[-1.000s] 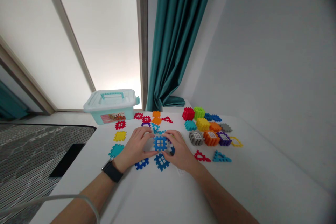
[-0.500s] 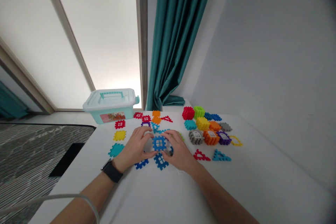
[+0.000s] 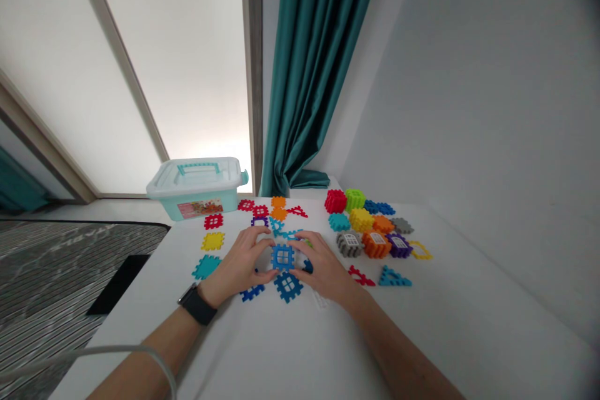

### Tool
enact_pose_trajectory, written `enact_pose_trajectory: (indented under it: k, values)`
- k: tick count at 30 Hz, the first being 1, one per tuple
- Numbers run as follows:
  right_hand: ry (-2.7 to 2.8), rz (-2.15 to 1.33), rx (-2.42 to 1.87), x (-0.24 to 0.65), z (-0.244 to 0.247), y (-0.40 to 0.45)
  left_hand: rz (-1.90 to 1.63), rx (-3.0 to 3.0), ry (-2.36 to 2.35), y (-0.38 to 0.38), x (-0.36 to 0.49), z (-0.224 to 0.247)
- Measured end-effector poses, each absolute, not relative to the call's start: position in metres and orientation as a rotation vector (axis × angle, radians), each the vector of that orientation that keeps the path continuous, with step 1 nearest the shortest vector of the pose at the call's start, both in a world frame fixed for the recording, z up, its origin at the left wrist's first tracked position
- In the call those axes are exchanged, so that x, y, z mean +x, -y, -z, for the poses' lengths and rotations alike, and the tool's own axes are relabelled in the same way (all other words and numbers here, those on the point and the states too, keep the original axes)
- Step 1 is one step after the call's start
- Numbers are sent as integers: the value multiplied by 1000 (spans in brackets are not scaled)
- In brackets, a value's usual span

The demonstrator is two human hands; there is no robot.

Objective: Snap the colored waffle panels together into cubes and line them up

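A blue square window tile (image 3: 283, 257) with notched edges is between my two hands, above the table. My left hand (image 3: 245, 259), with a black watch on its wrist, has thumb and fingers curved round the tile's left side. From the other side my right hand (image 3: 323, 267) curves in, its thumb and fingertips at the tile's right corners. Just below lies a darker blue window tile (image 3: 288, 287). Another dark blue tile (image 3: 253, 292) is partly covered by my left hand. Light blue pieces (image 3: 276, 227) lie beyond my fingers.
Stacked notched tiles, including a grey stack (image 3: 349, 244) and an orange stack (image 3: 376, 244), stand on the right. A red triangle (image 3: 360, 275) and a blue triangle (image 3: 394, 276) lie nearer. Yellow (image 3: 213, 241) and teal tiles (image 3: 207, 267) lie left. A lidded box (image 3: 199, 190) stands at the back left.
My right hand has shifted slightly to the right, and its thumb covers less of the tile's lower edge. My left hand and the tile have barely moved.
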State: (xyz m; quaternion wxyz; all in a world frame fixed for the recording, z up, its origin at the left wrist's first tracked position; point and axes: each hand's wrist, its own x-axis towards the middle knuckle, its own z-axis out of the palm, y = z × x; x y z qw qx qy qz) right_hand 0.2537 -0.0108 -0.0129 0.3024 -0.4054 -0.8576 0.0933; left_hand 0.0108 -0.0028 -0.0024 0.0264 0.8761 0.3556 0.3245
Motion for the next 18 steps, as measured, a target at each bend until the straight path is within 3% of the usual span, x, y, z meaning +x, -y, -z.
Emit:
enact_pose_trajectory:
  k: [18]
  values:
    - [2070,-408,-1103,243,18,13,-1022,2732,-1153,2,10,2]
